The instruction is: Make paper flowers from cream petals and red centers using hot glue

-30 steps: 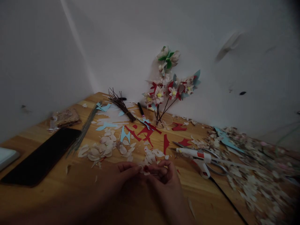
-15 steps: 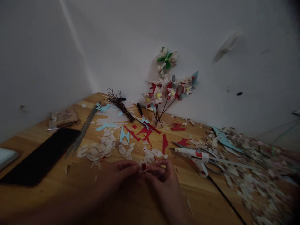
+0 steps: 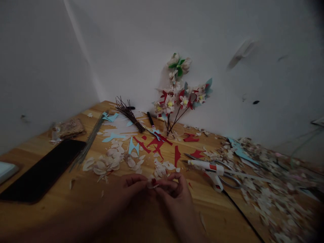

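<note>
Both hands meet low in the middle of the view, above the wooden table (image 3: pixel 101 216). Between their fingertips is a small flower piece (image 3: pixel 152 183) with pale petals and a dark red centre. My left hand (image 3: pixel 131 189) pinches it from the left. From the right, my right hand (image 3: pixel 174 192) pinches it too, its fingers curled. Just beyond the hands lie loose pale petals (image 3: pixel 162 168). A white glue gun (image 3: pixel 206 166) rests over scissors (image 3: pixel 230 179) to the right of my right hand.
Flowers on twigs (image 3: pixel 177 98) stand by the wall. Red scraps (image 3: pixel 155 143), blue scraps (image 3: pixel 133 146) and bundled twigs (image 3: pixel 130 114) lie in the middle. A black phone-like slab (image 3: pixel 45 168) is at left, beside wires (image 3: pixel 88 143). Dried petals (image 3: pixel 268 195) cover the right side.
The view has shifted slightly. The flower piece has turned a little between my fingertips, and more of its pale petal shows. Both hands keep their pinch.
</note>
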Available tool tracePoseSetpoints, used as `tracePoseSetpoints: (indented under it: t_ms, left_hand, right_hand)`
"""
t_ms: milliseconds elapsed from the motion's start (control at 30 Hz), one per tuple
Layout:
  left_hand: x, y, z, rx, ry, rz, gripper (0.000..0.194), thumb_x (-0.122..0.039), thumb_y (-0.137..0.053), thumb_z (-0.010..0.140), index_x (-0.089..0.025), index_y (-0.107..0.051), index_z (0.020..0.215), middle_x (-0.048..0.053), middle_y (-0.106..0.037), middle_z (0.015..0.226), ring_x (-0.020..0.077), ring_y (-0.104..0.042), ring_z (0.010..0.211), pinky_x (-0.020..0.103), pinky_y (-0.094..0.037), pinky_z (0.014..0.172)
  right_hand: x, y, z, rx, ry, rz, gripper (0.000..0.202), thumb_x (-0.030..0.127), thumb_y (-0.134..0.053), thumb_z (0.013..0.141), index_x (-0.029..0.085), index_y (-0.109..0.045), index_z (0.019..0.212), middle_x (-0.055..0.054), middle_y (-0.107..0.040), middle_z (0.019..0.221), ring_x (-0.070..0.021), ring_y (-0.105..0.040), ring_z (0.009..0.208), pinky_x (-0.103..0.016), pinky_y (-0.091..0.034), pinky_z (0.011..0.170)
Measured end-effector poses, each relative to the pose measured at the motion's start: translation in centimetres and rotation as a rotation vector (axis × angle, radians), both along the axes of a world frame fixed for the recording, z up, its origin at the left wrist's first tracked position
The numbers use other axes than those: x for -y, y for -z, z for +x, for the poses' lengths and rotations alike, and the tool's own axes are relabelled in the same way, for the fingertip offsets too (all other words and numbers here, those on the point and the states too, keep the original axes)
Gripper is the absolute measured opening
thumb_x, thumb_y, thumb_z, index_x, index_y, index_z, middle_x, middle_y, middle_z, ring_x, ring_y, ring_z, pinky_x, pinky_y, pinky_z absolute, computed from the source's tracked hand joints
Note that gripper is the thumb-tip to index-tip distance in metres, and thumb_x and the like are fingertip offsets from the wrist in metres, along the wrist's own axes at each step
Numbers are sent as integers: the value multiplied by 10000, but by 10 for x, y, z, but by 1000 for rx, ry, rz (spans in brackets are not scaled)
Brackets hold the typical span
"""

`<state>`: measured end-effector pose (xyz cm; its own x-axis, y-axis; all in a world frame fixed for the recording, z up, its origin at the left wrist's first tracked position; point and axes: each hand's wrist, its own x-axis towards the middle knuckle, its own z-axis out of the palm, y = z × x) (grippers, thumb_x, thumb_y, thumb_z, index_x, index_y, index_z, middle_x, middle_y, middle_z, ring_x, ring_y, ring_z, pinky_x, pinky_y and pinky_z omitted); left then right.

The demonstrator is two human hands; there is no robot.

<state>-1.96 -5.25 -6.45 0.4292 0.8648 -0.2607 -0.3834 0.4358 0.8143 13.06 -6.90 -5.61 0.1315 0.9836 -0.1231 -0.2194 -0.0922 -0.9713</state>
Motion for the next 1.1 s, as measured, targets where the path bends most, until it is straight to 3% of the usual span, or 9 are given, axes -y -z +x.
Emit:
tracePoseSetpoints:
  t_ms: [333,633,800,1100]
  left_hand:
    - [3,-6,1,-17,-13,-6,114,-293,-706,681,-183,-729,663,-14,-730,597,128,-631,582,207,-425,606]
    - [4,-1,1,-42,-10,0,133,-301,-682,682,-175,-707,648,-4,-716,602,151,-625,595,250,-427,633]
    - [5,-7,3,-30,-27,-29,106,-261,-663,685,-173,-701,637,-2,-714,588,155,-628,588,261,-432,646]
    - [5,-10,3,35,-31,-138,115,-275,-688,665,-169,-678,622,9,-718,566,156,-637,543,217,-436,500]
  right_hand:
    - [0,0,0,19,35,-6,414,182,-735,521,248,-407,763,39,-728,640,-157,-663,615,-262,-484,598]
    - [0,1,0,27,35,3,402,185,-731,528,249,-410,762,47,-719,620,-153,-659,586,-257,-484,575]
    - [1,-3,-1,14,40,12,382,166,-727,526,251,-419,734,57,-708,603,-162,-667,579,-262,-503,560]
    - [2,-2,-2,59,42,30,378,172,-737,533,258,-435,743,46,-721,631,-178,-685,605,-281,-523,582]
